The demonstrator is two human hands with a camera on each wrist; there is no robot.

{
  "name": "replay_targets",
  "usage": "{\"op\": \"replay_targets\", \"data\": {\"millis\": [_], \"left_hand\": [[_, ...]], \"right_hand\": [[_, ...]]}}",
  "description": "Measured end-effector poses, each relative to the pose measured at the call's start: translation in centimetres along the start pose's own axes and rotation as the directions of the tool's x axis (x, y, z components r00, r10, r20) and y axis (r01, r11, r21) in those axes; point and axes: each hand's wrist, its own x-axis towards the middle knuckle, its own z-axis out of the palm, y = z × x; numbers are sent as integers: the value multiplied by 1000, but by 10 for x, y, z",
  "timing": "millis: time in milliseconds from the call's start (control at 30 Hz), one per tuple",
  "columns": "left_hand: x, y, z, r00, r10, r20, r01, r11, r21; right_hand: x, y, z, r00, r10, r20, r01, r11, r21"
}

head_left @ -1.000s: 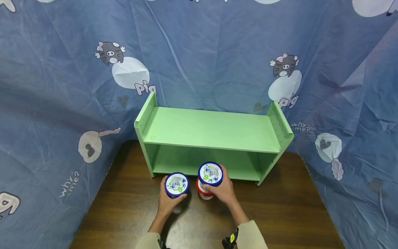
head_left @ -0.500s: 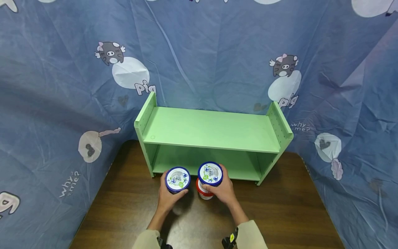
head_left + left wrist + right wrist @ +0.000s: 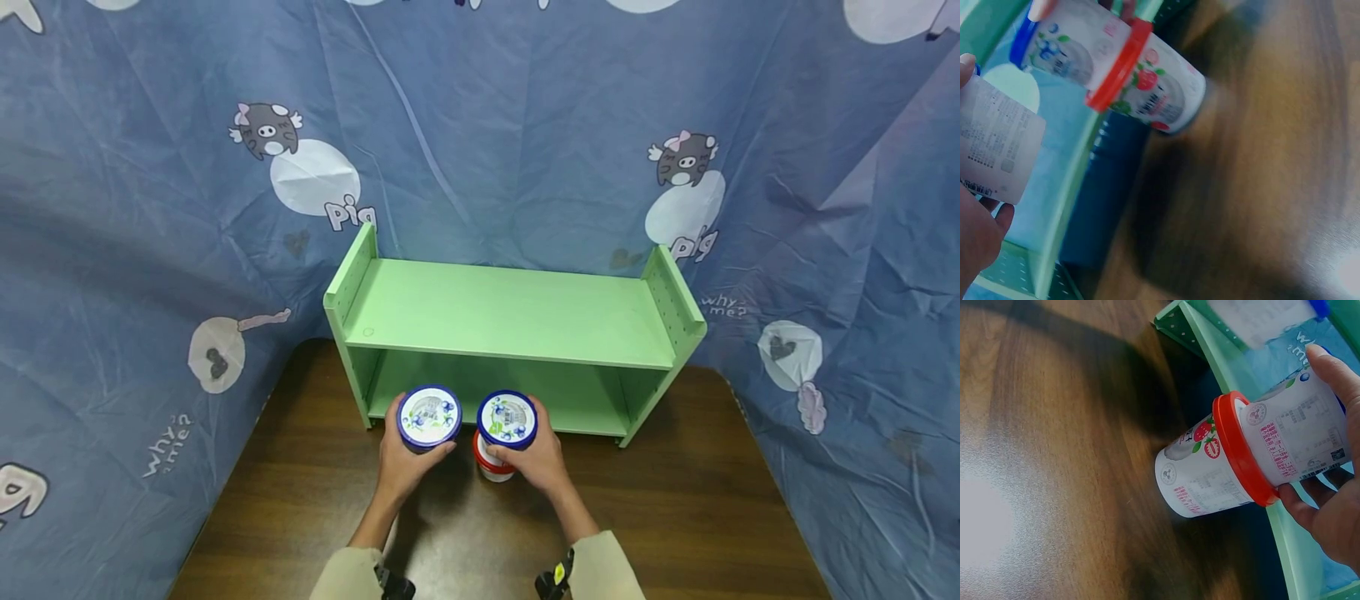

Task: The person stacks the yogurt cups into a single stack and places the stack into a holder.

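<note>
Of two blue-lidded tubs [image 3: 429,416], the left hand [image 3: 400,465] grips one in the air and the right hand [image 3: 543,462] grips the other atop one red-lidded tub [image 3: 494,470].

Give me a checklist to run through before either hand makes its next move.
1. Left grip: ok. The left hand holds the blue-lidded left-hand tub by its sides.
2. Left-hand tub lid up: ok. Its lid faces the head camera.
3. Gap between the two blue-lidded tubs: ok. They are apart in the head view.
4. Support under the right-hand tub: ok. It sits on the red-lidded tub, which stands on the table.
5. Red-lidded tub's top free: not ok. The right-hand tub covers part of it.
6. Stack steady unaided: cannot tell. The right hand grips the upper tub.
</note>
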Motion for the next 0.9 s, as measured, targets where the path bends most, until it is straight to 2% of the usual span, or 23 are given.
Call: {"op": "replay_targets", "data": {"millis": [200, 433, 667, 900], "left_hand": [[4, 22, 1, 1000, 6, 21, -6, 1000, 16], [8, 34, 4, 999, -5, 51, 5, 1000, -9], [5, 92, 0, 996, 18, 92, -13, 999, -52], [7, 99, 8, 990, 31, 136, -17, 994, -110]], "right_hand": [[-1, -1, 0, 1000, 0, 9, 0, 1000, 13], [-2, -1, -1, 1000, -10, 21, 9, 999, 40], [-1, -1, -1, 1000, -19, 11, 19, 999, 42], [-2, -2, -1, 1000, -13, 10, 13, 999, 43]]}}
